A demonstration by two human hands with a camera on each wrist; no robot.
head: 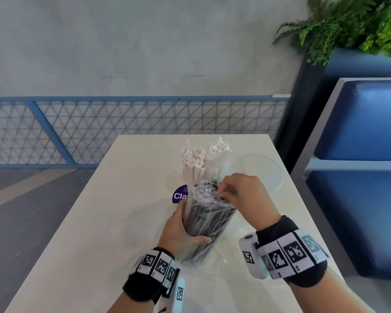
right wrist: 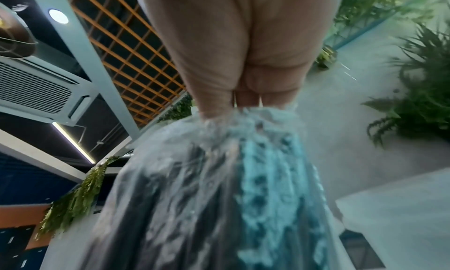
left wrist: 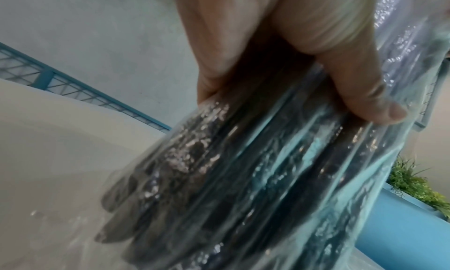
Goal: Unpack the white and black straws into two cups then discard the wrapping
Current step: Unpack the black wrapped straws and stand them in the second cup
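White paper straws (head: 193,161) sitting in cup already. Left hand (head: 181,231) gripping clear plastic pack of black straws (head: 209,219); right hand (head: 242,193) pinching pack top. Wrapping not thrown away.

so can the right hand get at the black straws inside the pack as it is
Probably not yet: the right hand only pinches the bunched wrapping at the top, and the black straws still look enclosed.

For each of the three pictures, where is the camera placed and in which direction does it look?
Head: on the head, looking forward and down at the table; both hands show.
Left wrist: along the left hand, which grips the black straws pack.
Right wrist: along the right hand, which pinches the pack's top.
All share the pack.
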